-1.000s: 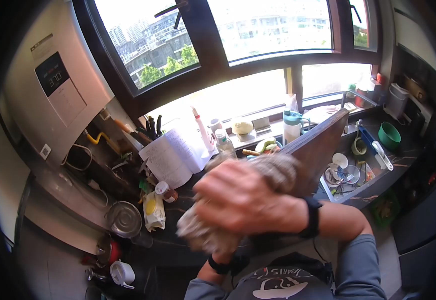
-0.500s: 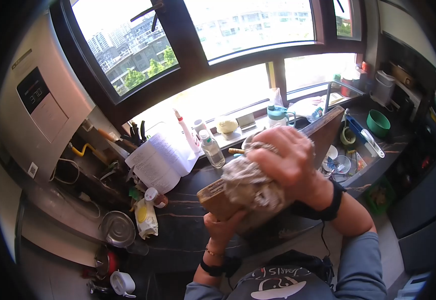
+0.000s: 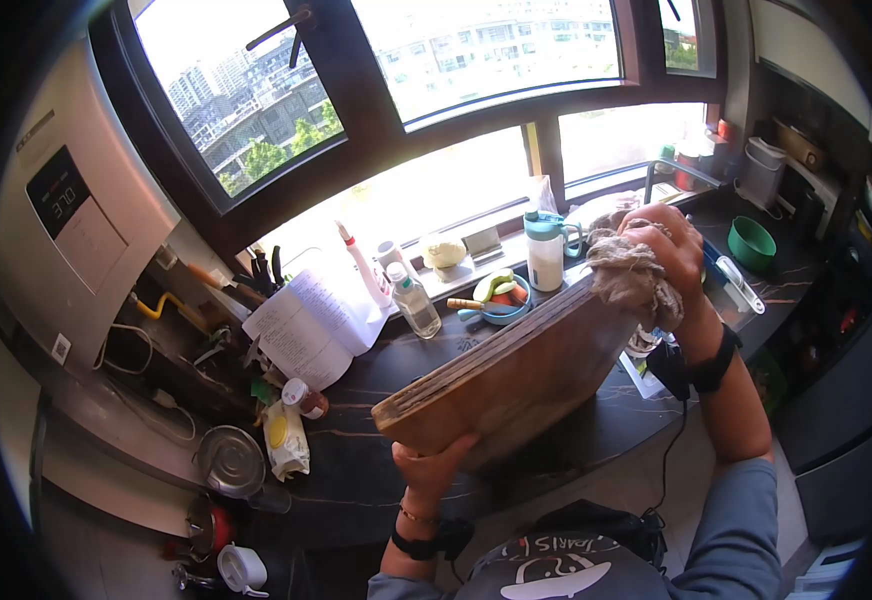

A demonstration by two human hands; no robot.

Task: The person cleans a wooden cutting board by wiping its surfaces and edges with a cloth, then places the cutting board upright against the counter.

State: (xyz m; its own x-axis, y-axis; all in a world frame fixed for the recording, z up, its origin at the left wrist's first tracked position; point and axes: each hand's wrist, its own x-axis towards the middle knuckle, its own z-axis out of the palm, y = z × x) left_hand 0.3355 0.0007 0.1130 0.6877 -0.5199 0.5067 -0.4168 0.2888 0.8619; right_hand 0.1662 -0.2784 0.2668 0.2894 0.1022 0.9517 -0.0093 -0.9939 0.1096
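Note:
A thick wooden cutting board is held up on a slant over the dark counter, its long edge facing upward. My left hand grips the board at its lower left corner, thumb on the near face. Bunched in my right hand is a greyish cloth, pressed over the board's upper right end. Behind the board stand a blue bowl with cut vegetables and a wooden-handled knife, whose blade is mostly hidden.
Along the window side are a teal-lidded jug, a clear bottle and an open notebook. To the left lie a small jar, a yellow-white packet and a glass lid. A green bowl sits right, near the sink.
My right hand has slid the cloth from the board's left and middle part up to its far right end. The board's face and the blue bowl now show.

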